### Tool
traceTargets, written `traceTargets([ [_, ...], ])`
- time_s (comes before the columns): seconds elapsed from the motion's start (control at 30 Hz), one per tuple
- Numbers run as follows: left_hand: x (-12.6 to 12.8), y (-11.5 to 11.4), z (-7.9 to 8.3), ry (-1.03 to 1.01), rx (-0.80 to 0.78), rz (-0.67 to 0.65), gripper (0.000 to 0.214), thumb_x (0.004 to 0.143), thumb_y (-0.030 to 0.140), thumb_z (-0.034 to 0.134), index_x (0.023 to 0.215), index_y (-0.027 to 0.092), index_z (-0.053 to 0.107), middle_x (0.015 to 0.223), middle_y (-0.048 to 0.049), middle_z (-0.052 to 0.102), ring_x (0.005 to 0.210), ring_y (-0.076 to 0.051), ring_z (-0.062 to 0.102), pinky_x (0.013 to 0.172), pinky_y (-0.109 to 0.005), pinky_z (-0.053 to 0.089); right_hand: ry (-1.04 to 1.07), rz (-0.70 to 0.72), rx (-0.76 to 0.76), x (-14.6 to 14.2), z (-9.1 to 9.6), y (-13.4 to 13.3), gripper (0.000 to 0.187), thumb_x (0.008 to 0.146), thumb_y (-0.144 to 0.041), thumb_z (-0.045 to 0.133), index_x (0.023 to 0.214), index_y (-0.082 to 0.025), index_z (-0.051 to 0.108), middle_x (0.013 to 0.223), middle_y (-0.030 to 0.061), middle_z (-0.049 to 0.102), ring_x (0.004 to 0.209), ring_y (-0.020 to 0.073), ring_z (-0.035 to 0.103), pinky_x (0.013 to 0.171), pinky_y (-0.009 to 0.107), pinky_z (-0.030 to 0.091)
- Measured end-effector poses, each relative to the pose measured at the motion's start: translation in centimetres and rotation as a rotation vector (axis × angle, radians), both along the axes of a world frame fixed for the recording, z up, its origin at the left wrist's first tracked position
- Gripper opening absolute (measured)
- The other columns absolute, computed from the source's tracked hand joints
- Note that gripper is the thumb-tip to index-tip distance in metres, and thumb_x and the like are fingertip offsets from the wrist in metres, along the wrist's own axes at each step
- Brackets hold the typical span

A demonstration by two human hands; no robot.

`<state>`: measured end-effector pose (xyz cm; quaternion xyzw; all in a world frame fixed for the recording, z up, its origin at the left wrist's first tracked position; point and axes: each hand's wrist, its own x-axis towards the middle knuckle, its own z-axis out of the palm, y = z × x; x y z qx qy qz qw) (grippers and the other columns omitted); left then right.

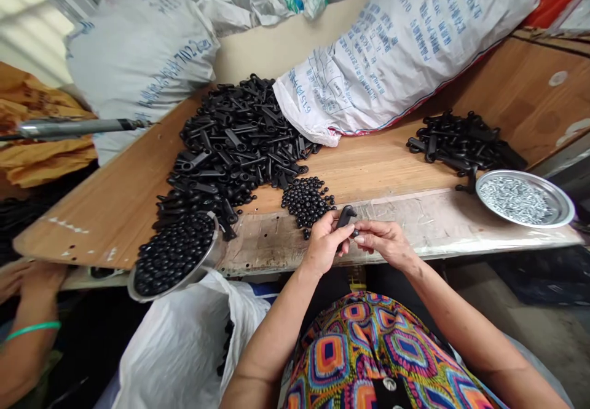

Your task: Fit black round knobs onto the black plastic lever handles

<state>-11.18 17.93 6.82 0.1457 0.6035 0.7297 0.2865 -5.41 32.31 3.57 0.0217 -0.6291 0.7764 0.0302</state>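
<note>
My left hand [324, 241] is closed around a black plastic handle piece [345, 214] at the front edge of the wooden table [115, 206]. My right hand [385, 239] pinches a small black bead against that piece. Just beyond my hands lies a small heap of black beads [306, 200]. A big pile of black plastic handle pieces [230, 144] spreads across the table's middle left. A metal bowl of black beads [173, 254] sits tilted at the front left edge.
A second pile of black pieces [463, 144] lies at the right, beside a metal dish of small silver screws [523, 200]. White woven sacks [405, 46] lean at the back. A white plastic bag [184, 341] hangs below the table. Another person's arm with a green band [30, 329] is at left.
</note>
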Motion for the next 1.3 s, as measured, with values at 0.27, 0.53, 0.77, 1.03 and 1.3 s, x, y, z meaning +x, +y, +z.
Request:
traceTargets([
  [0.27,-0.2,-0.6,-0.4,-0.233,0.059,0.068,0.032,0.063,0.029,0.066,0.086,0.017,0.049,0.060,0.0057,0.052,0.036,-0.004,0.042,0.031,-0.015,0.028,0.186,0.032,0.262,0.3,0.7,-1.4,0.029,0.082,-0.027,0.056,0.109,-0.020,0.059,0.075,0.0011,0.065,0.070,0.0141,0.061,0.073,0.028,0.048],
  [0.53,-0.1,0.0,-1.6,-0.305,0.059,0.162,0.028,0.066,0.027,0.063,0.090,0.016,0.054,0.059,0.0055,0.051,0.036,-0.004,0.040,0.032,-0.016,0.027,0.344,-0.226,0.769,-0.2,0.3,-1.7,0.021,0.082,-0.025,0.054,0.099,-0.016,0.061,0.073,0.0042,0.065,0.065,0.0148,0.060,0.063,0.025,0.046],
  [0.77,1.1,0.5,-2.3,-0.007,-0.027,0.243,0.020,0.071,0.028,0.059,0.088,0.017,0.059,0.056,0.0067,0.046,0.042,-0.004,0.039,0.039,-0.016,0.030,0.396,-0.244,0.879,-0.2,0.5,-1.3,0.015,0.083,-0.021,0.048,0.088,-0.016,0.062,0.066,0.0033,0.062,0.060,0.0137,0.057,0.060,0.024,0.043],
  [1.03,1.8,0.3,-2.1,0.391,-0.282,0.234,0.021,0.078,0.023,0.051,0.096,0.017,0.059,0.063,0.0037,0.052,0.052,-0.007,0.045,0.051,-0.019,0.041,0.065,-0.236,0.077,0.6,0.0,-0.6,0.012,0.079,-0.024,0.054,0.088,-0.017,0.060,0.067,0.0008,0.062,0.057,0.0125,0.055,0.051,0.023,0.044],
  [1.3,2.2,0.6,-2.0,0.729,-0.392,0.278,0.038,0.081,0.019,0.047,0.119,0.014,0.051,0.109,-0.0074,0.062,0.097,-0.016,0.058,0.090,-0.027,0.044,-0.018,-0.169,-0.347,0.0,-0.7,-0.9,0.017,0.078,-0.029,0.060,0.088,-0.016,0.063,0.066,0.0035,0.064,0.053,0.0119,0.057,0.044,0.021,0.043],
])
